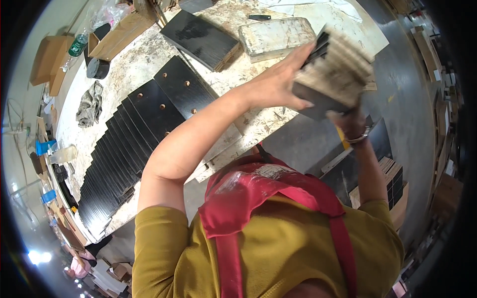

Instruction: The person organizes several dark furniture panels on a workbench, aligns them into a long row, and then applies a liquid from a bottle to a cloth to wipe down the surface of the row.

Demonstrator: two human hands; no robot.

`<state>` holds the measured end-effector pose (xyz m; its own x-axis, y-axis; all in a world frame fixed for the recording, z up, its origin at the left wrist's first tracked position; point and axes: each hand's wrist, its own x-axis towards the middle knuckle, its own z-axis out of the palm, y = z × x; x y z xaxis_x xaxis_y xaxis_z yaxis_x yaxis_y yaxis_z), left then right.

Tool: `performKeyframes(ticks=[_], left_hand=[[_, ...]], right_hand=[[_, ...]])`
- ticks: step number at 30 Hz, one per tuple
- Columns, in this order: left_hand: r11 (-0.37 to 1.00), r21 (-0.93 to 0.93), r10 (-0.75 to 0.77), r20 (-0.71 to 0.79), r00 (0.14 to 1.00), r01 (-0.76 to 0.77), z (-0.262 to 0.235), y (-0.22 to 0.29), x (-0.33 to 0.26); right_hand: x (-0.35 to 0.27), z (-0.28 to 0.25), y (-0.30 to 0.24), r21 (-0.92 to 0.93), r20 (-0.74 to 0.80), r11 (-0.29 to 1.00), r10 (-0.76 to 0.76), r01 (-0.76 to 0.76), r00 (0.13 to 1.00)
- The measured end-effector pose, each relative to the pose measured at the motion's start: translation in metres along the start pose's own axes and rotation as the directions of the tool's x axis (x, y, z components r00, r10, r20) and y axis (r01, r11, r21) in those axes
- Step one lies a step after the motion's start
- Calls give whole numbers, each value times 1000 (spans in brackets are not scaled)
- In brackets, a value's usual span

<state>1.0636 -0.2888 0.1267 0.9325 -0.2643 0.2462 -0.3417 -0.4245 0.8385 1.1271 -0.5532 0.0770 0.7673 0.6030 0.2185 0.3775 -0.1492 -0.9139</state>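
Observation:
Between my two hands, beyond the table's near right edge, is a stack of small boards point(338, 69) with black faces and pale raw edges, tilted and smeared by motion. My left hand point(285, 79) grips its left side, thumb below and fingers partly hidden behind it. My right hand point(350, 121) is closed around the lower right end, its fingers blurred. On the table point(121, 64) to the left lies a long overlapping row of black boards point(131, 121), some with drilled round holes. Behind my left hand sit a pile of black boards point(198, 37) and a stained whitish block point(273, 37).
A dark crumpled cloth point(90, 104), a black roll point(98, 68) and an open cardboard box point(119, 35) stand at the table's left. Below my right arm are more stacked boards point(392, 174) near the floor. Far lower left, another person point(79, 265) shows.

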Motion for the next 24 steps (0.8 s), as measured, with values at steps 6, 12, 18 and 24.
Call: performKeyframes(ticks=[6,12,18,24], left_hand=[[966,-37,-253,101,962,257,1,-10,-5],[997,15,-80,-32,996,80,-2,4,4],[951,-191,-246,10,969,243,19,-34,7],[915,-110,-372,146,917,388,-16,3,50]], right_hand=[[12,25,-15,-490,321,856,357,-168,877],[13,14,-10,-435,249,877,-100,204,963],[29,21,22,-566,17,813,-152,134,988],[45,8,6,881,169,285,558,-379,813]])
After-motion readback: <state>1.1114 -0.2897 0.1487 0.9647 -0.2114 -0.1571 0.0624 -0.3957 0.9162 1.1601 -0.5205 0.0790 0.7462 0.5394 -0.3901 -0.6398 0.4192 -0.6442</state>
